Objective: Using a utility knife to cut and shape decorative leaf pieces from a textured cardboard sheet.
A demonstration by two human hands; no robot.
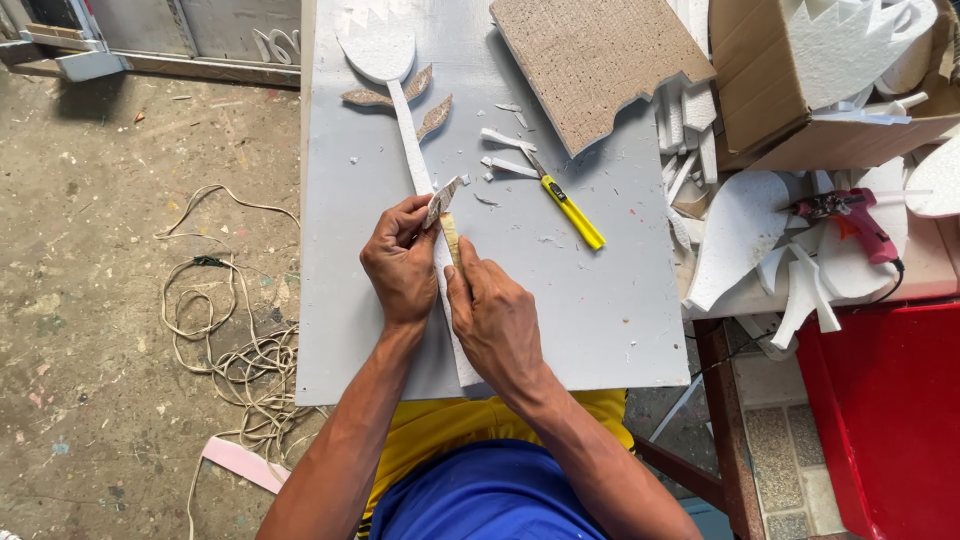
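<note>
A white foam flower cutout (385,60) with a long stem lies on a grey board (600,300), with two brown leaf pieces (418,100) stuck beside the stem. My left hand (400,265) pinches a small brown leaf piece (441,200) against the stem. My right hand (495,320) presses on the stem just below and holds a thin tan strip (451,238) upright between thumb and finger. The lower stem is hidden under both hands.
A yellow utility knife (570,205) and white foam scraps (505,150) lie right of the stem. A brown textured sheet (590,65) rests at the top. Foam offcuts, a cardboard box (800,110) and a pink glue gun (850,215) sit at right. A tangled cord (230,340) lies on the floor.
</note>
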